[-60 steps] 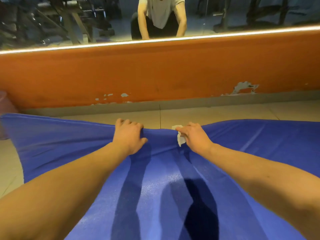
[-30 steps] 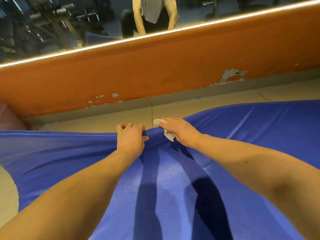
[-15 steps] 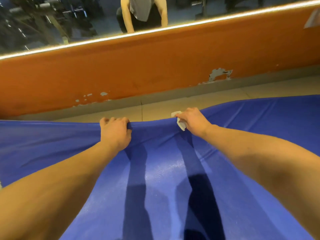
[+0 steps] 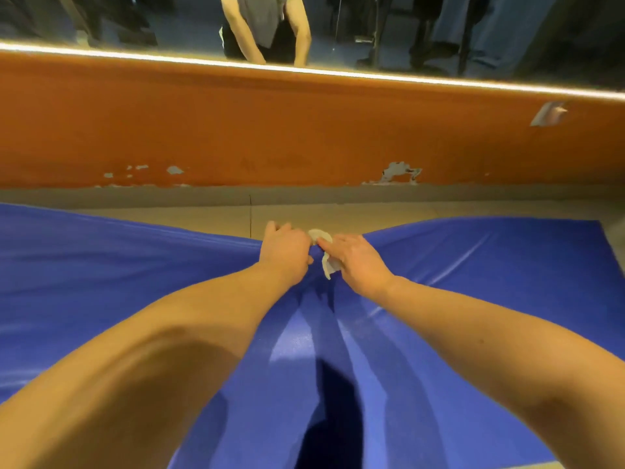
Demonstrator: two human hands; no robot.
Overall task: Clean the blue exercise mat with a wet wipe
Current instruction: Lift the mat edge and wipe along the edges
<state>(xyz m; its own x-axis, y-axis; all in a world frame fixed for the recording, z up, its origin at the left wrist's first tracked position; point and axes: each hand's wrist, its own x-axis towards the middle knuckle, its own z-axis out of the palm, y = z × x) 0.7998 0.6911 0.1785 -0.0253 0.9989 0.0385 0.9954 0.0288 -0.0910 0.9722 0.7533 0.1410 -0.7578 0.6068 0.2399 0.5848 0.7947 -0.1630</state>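
1. the blue mat (image 4: 101,282) fills the lower half of the frame, spread on the pale tiled floor (image 4: 216,220). its far edge is bunched up at the centre.
2. the left hand (image 4: 285,247) sits just left of centre, fingers curled over that far edge and grasping the mat.
3. the right hand (image 4: 358,262) is just beside it, almost touching. it clutches the wet wipe (image 4: 329,265) and presses it onto the same raised edge.
4. the wipe is crumpled, with white bits poking out above and below the right hand's fingers.
5. both bare forearms reach in from the bottom corners, throwing dark shadows down the middle of the mat.
6. behind runs an orange wall (image 4: 270,130) with chipped paint (image 4: 400,172). above it, along the top of the frame, a mirror (image 4: 169,22) reflects a person's arms.
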